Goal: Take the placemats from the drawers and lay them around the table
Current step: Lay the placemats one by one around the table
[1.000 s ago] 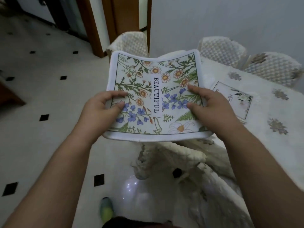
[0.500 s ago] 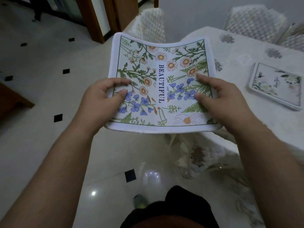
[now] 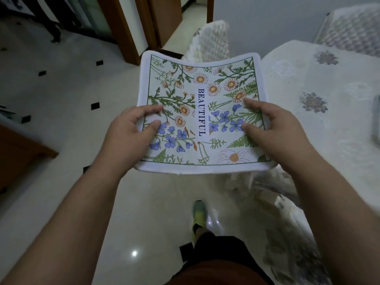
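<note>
Your left hand (image 3: 127,130) and right hand (image 3: 273,128) each grasp a side of the placemat (image 3: 201,112); the table (image 3: 329,112) lies just right of your grip.

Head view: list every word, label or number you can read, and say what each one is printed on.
"BEAUTIFUL": dark capital letters running lengthwise down the middle of the flowered placemat, which the left hand and right hand hold by its side edges.
No other text is readable. The tablecloth shows only flower motifs, and the object at the right frame edge is cut off.
</note>
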The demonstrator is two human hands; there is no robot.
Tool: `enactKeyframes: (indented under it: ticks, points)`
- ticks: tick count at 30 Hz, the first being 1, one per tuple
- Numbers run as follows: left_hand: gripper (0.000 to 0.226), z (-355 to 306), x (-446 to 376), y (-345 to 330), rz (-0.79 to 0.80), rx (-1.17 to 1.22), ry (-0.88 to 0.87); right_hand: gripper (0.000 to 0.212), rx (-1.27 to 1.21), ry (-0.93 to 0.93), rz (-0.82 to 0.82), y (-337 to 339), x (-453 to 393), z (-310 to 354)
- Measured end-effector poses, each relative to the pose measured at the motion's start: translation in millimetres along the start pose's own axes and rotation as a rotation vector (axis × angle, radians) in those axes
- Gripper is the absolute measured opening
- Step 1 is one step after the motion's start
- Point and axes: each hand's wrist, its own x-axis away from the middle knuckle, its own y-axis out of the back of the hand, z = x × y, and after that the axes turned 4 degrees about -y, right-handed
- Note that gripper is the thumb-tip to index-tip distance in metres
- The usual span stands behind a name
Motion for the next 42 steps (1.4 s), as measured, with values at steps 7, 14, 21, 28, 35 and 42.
enactKeyframes:
  ticks: [7, 14, 21, 28, 35, 42]
  points:
    - [0.029, 6, -126, 22, 0.001, -0.048, -0.024, 0.056, 0.032, -0.020, 0.041, -33, -118, 41]
    - [0.028, 18, -244, 35, 0.079, -0.056, -0.026, 0.053, 0.035, -0.117, 0.010, -56, -203, 82]
    - [0.029, 49, -394, 58, 0.235, -0.054, -0.128, 0.051, 0.049, -0.195, -0.160, -108, -296, 115]
    - [0.030, 59, -541, 88, 0.441, 0.002, -0.189, 0.051, 0.085, -0.281, -0.344, -162, -374, 169]
    - [0.030, 54, -658, 91, 0.567, 0.044, -0.266, 0.049, 0.004, -0.356, -0.470, -189, -444, 200]
    - [0.031, 54, -774, 57, 0.643, -0.008, -0.311, 0.051, -0.011, -0.385, -0.552, -198, -549, 191]
